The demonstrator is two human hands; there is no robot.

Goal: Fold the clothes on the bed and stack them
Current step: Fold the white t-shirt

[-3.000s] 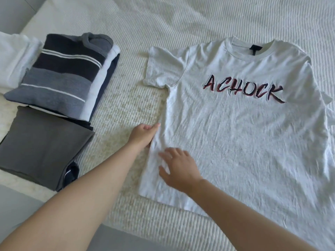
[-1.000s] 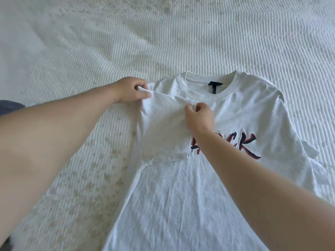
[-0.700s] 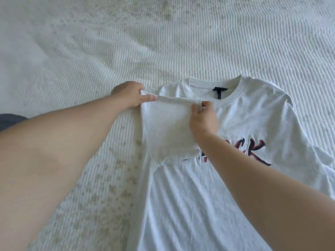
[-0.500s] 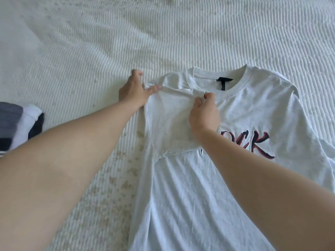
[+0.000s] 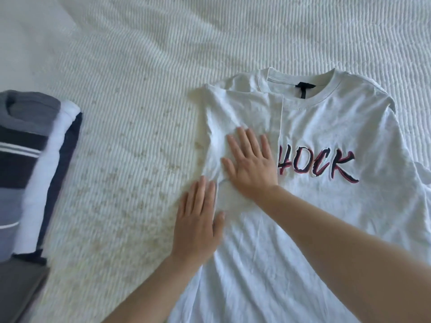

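Well left of the T-shirt [image 5: 314,206], a stack of folded clothes [image 5: 30,173] sits at the edge of the bed [image 5: 140,66], blurred, so I can't count its layers for sure. My left hand [image 5: 198,220] lies flat, fingers straight, on the T-shirt's left edge. My right hand [image 5: 251,164] presses flat, fingers spread, on the folded-in sleeve [image 5: 242,113], just left of the printed letters [image 5: 319,164].

Soft daylight — left edge motion-blurred.

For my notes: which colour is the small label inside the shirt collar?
Black, seen best in the head view: the label hangs inside the white T-shirt collar.
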